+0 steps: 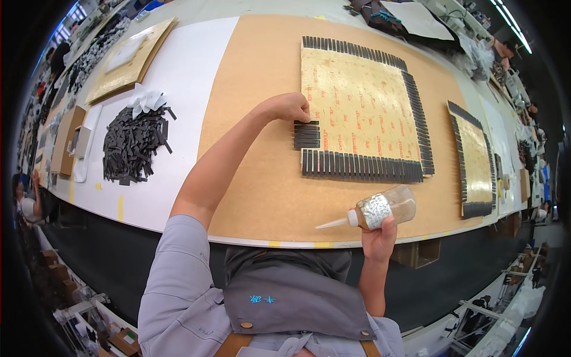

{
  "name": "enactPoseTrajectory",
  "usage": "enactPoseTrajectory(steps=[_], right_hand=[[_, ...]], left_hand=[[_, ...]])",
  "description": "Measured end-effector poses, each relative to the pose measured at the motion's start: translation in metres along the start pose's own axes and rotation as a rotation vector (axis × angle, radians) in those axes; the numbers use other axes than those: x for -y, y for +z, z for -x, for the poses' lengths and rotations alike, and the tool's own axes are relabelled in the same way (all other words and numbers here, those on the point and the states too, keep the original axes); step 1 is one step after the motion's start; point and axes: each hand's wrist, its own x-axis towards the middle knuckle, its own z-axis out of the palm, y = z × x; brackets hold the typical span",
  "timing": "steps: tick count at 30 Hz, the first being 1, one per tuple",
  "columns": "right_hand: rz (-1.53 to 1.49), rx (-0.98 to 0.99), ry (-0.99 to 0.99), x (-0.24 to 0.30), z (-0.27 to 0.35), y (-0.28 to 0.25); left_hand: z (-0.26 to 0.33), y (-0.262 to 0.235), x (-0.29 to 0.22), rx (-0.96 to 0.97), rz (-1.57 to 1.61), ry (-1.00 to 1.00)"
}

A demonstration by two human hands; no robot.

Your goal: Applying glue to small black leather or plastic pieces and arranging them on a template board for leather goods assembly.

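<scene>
My left hand (pixel 289 107) is closed at the left edge of a yellowish board (pixel 357 101) with red print. Its fingertips pinch down at the uppermost of a short stack of black strips (pixel 307 136), which lie across that edge and stick out past it. More black strips (pixel 363 166) line the board's near, right and far edges side by side. Below the board, my right hand (pixel 379 239) grips a clear squeeze bottle (pixel 399 204) by its lower side. The bottle lies tilted, its long thin nozzle pointing left, with brownish liquid inside and a pale label around it.
A heap of loose black strips (pixel 134 146) lies to the left, with white pieces (pixel 146 102) at its far side. Farther back leans a yellowish panel stack (pixel 131 59). A second strip-edged board (pixel 474 160) sits at right. Cardboard boxes (pixel 68 140) stand at the far left.
</scene>
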Motion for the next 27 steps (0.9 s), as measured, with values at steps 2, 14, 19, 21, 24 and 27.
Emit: enactPoseTrajectory(steps=[2,14,19,21,24,27], right_hand=[[0.004,-0.006,-0.003,-0.001,0.000,0.002],[-0.025,-0.035,0.049,-0.005,0.007,-0.015],[-0.030,0.017,0.086,-0.010,-0.006,-0.006],[-0.031,0.045,0.089,-0.014,-0.008,-0.004],[-0.015,0.048,0.095,-0.016,-0.009,-0.001],[0.000,0.062,0.098,-0.015,-0.008,0.004]], left_hand=[[0.000,-0.001,0.001,-0.002,0.005,0.006],[0.093,-0.006,0.024,-0.608,-0.005,-0.015],[0.189,-0.071,0.114,-0.982,-0.333,-0.807],[0.219,-0.079,0.141,-0.962,-0.346,-0.938],[0.226,-0.083,0.148,-0.901,-0.281,-0.901],[0.208,-0.090,0.155,-0.931,-0.279,-0.881]])
